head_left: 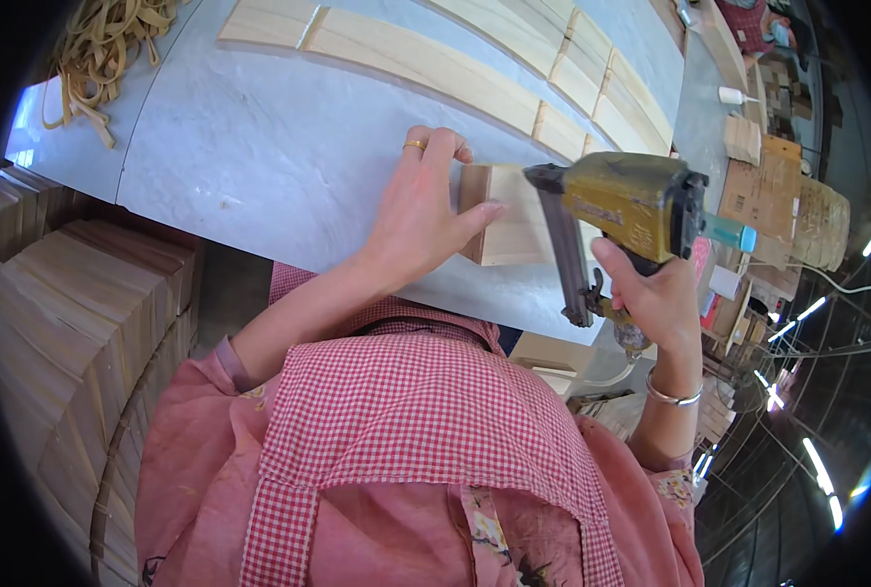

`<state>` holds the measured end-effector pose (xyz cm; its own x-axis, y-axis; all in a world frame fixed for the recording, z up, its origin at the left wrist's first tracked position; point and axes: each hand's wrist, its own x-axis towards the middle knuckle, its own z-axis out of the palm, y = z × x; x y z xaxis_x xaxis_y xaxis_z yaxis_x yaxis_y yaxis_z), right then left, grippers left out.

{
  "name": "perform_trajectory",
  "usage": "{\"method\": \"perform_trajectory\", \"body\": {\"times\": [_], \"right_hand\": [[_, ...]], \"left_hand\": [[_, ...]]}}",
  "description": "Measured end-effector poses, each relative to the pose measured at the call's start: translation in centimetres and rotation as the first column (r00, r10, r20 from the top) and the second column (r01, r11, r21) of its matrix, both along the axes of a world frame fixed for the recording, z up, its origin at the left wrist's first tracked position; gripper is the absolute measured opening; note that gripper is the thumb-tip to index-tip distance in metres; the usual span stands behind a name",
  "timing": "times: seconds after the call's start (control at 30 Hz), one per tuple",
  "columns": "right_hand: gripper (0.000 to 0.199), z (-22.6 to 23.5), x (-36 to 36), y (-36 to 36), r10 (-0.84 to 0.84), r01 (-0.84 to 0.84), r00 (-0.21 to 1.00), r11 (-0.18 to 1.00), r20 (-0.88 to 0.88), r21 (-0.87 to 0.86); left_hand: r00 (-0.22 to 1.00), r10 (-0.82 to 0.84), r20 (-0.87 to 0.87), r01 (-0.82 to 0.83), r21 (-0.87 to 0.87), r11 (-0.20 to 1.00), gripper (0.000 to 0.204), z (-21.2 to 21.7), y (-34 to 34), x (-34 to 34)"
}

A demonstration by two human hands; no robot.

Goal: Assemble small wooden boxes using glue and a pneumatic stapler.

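Pointing left, the nail gun (pixel 626 191) (body's long axis roughly sideways) sits grasped in the right hand (pixel 663 295); the left hand (pixel 418 210), fingers spread, meets the wooden piece (pixel 517 223).

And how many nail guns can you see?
1: the yellow nail gun in the person's right hand, near the pale wooden box by the left hand. Others may be hidden in the cluttered background.
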<state>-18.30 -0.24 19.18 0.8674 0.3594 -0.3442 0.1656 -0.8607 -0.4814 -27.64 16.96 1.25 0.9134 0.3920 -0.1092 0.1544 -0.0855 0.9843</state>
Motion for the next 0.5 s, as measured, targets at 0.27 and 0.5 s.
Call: {"method": "perform_trajectory", "body": {"times": [0.27, 0.5], "right_hand": [[0.033, 1.6, 2.5, -5.6, -0.257, 0.257, 0.966, 0.966, 0.030, -0.011], [0.034, 0.7, 3.8, -7.7, -0.193, 0.193, 0.981, 0.980, 0.001, -0.050]], "left_hand": [[0.892, -0.331, 0.307, 0.058, 0.649, 0.759, 0.048, 2.5, -3.6, 3.2], [0.867, -0.486, -0.110, 0.386, 0.766, 0.514, 0.056, 3.5, -7.7, 6.9]]}}
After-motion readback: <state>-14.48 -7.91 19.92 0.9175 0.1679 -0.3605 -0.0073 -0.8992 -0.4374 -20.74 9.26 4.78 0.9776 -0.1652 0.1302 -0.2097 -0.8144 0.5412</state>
